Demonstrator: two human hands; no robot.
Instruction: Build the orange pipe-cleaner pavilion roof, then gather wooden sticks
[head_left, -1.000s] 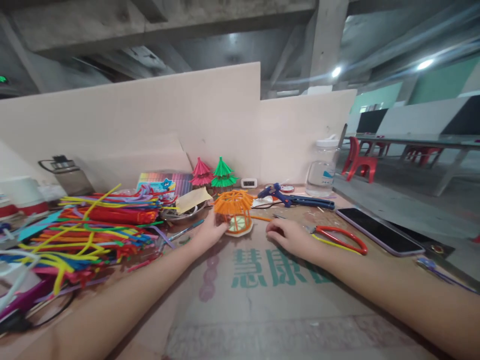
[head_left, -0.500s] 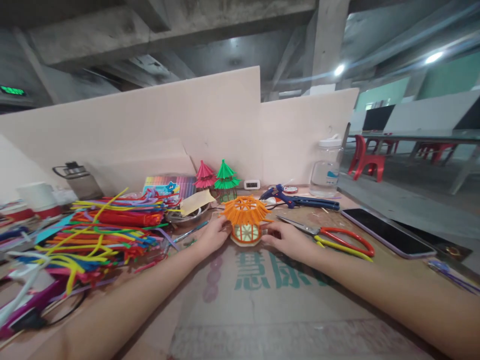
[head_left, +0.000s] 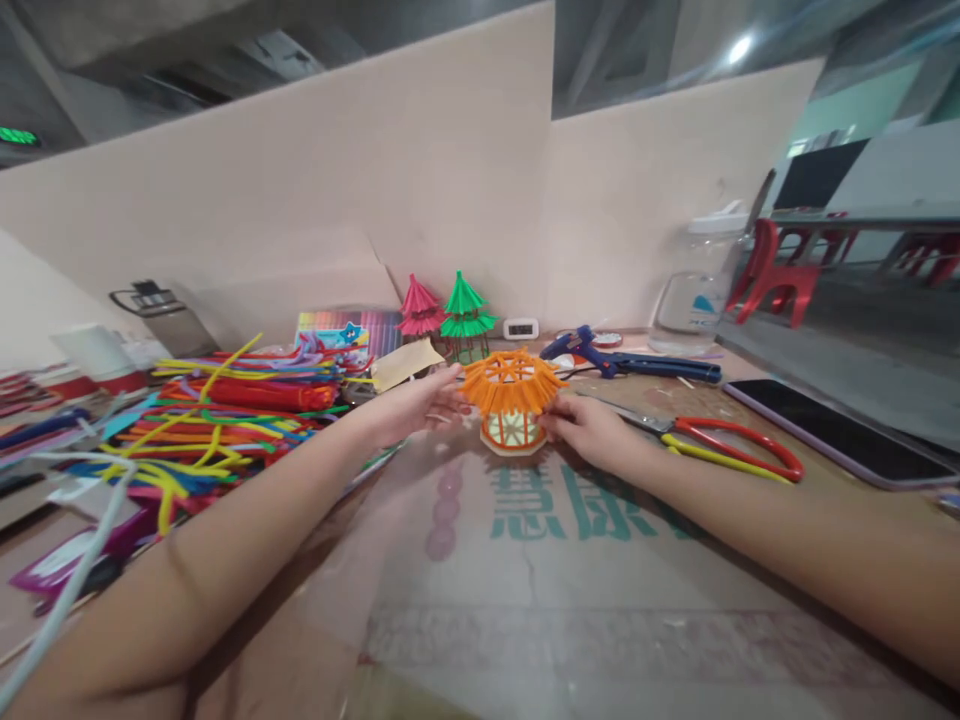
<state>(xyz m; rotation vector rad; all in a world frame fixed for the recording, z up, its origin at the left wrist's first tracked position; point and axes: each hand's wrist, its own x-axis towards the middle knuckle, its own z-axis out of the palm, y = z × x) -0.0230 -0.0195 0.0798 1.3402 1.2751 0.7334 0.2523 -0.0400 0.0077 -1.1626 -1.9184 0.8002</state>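
Note:
A small orange pipe-cleaner pavilion [head_left: 513,400] stands upright on the cardboard-covered table, with a fringed roof, open bars and a pale many-sided base. My left hand [head_left: 414,405] is at its left, fingers apart and partly spread, the thumb by the roof's edge. On the other side, my right hand [head_left: 589,428] has its fingers curled in under the roof against the pavilion's side bars; the fingertips are partly hidden. Behind it stand a green pavilion [head_left: 466,312] and a pink pavilion [head_left: 420,308].
Loose pipe cleaners [head_left: 225,430] pile up on the left. Scissors [head_left: 720,445], a phone [head_left: 832,425], a blue glue gun [head_left: 589,348] and a water jug [head_left: 694,285] are on the right. A small digital clock [head_left: 520,328] sits before the pale board [head_left: 450,160].
The view has tilted down and shifted. My left hand has lifted and opened away from the pavilion's side. My right hand has closed in on its bars. The pavilion stands in nearly the same spot.

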